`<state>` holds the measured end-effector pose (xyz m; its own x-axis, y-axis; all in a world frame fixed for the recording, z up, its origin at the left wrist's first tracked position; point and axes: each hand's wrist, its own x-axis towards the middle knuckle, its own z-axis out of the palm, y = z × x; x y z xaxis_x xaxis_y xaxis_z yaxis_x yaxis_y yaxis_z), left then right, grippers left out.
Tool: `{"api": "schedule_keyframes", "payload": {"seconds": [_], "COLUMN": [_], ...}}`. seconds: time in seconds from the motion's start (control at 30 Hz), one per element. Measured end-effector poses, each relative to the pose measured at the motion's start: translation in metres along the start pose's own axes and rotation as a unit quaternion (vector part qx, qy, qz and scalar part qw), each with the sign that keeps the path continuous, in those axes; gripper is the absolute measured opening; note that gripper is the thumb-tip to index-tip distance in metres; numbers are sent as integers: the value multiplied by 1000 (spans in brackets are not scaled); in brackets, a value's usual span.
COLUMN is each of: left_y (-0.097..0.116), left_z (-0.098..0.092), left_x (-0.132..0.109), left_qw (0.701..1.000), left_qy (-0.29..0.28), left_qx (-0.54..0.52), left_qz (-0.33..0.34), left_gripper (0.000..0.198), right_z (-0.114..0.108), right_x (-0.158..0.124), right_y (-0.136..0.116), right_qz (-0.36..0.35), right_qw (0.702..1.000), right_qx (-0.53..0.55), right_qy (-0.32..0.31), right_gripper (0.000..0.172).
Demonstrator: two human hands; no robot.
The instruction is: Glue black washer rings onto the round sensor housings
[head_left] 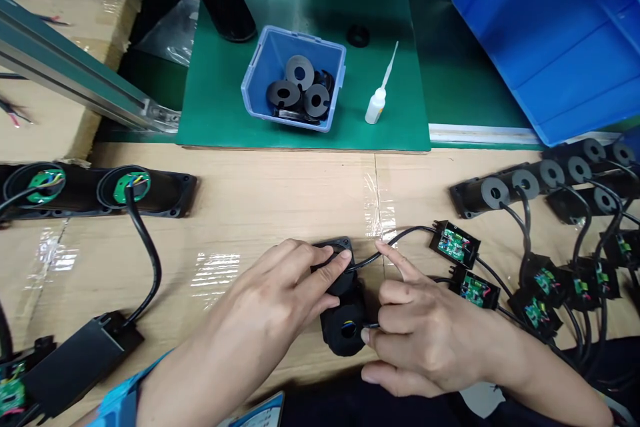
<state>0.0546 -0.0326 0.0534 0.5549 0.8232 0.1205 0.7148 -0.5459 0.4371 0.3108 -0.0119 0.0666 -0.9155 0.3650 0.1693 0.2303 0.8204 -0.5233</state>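
My left hand [285, 287] lies over a black housing [345, 323] on the cardboard-covered bench, its fingers wrapped and pressed on the housing's upper end. My right hand [420, 333] is beside it, fingers curled against the housing's round end and index finger stretched onto the thin black cable [400, 237] that leaves it. That cable runs right to a small open black box with a green circuit board [454, 244]. A second such box [475, 289] lies just by my right hand.
A blue bin [260, 73] of black ring discs and a white glue bottle [377, 100] stand on the green mat [220, 107]. Several wired black housings [545, 180] lie at right, two more [125, 190] at left. A large blue crate [550, 33] sits at the back right.
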Motion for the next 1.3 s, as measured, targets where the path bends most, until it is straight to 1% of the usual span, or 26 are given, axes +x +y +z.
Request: {"api": "schedule_keyframes", "payload": {"seconds": [0.07, 0.17, 0.27, 0.3, 0.37, 0.43, 0.47, 0.53, 0.57, 0.67, 0.77, 0.9, 1.07, 1.17, 1.3], "left_y": [-1, -2, 0, 0, 0, -1, -1, -3, -3, -4, -6, -16, -25, -25, -22], "left_z": [1, 1, -3, -5, -11, -14, -15, -14, -12, -8, -6, 0, 13, 17, 20], "left_x": [2, 9, 16, 18, 21, 22, 21, 20, 19, 16, 14, 11, 5, 3, 2], "left_qw": [1000, 997, 994, 993, 990, 988, 987, 986, 987, 990, 993, 997, 995, 994, 994], "left_qy": [-13, -13, -16, -17, -23, -32, -34, -31, -28, -29, -18, 5, 10, 14, 12], "left_qx": [17, 48, 69, 76, 90, 100, 102, 101, 99, 85, 69, 27, -97, -106, -110], "left_qz": [10, 53, 78, 84, 102, 116, 121, 127, 127, 112, 95, 66, 8, -9, -19], "left_gripper": [43, 43, 41, 41, 42, 45, 46, 46, 47, 48, 40, 34, 36, 35, 36], "right_z": [0, 0, -1, -1, -1, 0, 2, 6, 9, 16, 17, 14, 13, 15, 15], "right_x": [0, 0, 1, 1, 2, 4, 5, 7, 8, 11, 11, 11, 13, 13, 13], "right_y": [0, 0, 0, 0, 1, 2, 2, 2, 2, -1, -2, -2, 1, 2, 4], "right_qz": [2, 6, 3, -3, -8, 9, 25, 61, 75, 100, 112, 115, 114, 108, 103], "right_qw": [1000, 1000, 1000, 1000, 997, 991, 988, 981, 979, 979, 978, 979, 979, 979, 981], "right_qx": [2, 4, 8, 10, 6, -28, -56, -113, -130, -138, -142, -140, -137, -142, -142], "right_qy": [2, 2, 8, 21, 73, 129, 144, 147, 140, 115, 103, 97, 99, 99, 78], "right_gripper": [35, 35, 33, 33, 34, 39, 43, 50, 50, 42, 35, 36, 37, 36, 36]}}
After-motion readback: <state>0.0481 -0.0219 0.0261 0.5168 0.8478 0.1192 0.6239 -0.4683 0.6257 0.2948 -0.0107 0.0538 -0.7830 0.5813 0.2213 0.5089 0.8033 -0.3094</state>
